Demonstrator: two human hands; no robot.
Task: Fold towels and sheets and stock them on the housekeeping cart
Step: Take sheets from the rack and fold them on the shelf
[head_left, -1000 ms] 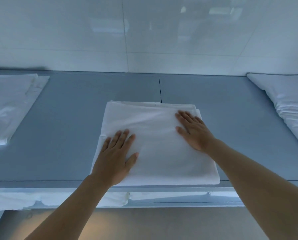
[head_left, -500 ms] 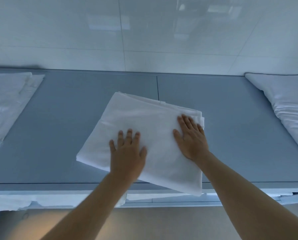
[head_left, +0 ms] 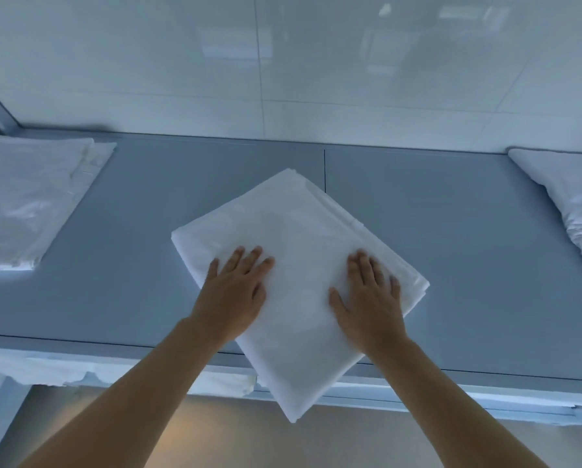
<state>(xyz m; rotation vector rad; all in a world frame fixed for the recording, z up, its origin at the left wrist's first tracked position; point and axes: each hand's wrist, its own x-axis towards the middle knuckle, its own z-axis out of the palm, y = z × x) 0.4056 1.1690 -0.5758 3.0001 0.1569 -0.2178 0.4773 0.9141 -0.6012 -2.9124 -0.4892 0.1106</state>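
Folding of this piece looks finished — the folded sheet (head_left: 303,275) is a compact white square, several layers thick, layered edges showing along its far right side. It lies turned like a diamond on the grey surface (head_left: 468,231), near corner hanging past the front edge.

Left hand (head_left: 233,295) flat on the sheet's left part, fingers straight and slightly spread, gripping nothing. Right hand (head_left: 370,295) flat on the right part, fingers together and straight, thumb out — also pressing, not grasping. Hands apart, bare cloth between them.

Other linen: a flat folded piece (head_left: 29,201) at far left of the surface, apparently done; a softer, rumpled white bundle (head_left: 573,201) at far right, likely waiting its turn. More white cloth (head_left: 63,369) shows on a level below the front edge.

Judgement: well into the folding, one piece ready to move. Stocking remains; whether this surface belongs to the cart cannot be told.

Fabric thin, smooth, faintly creased, no pattern.
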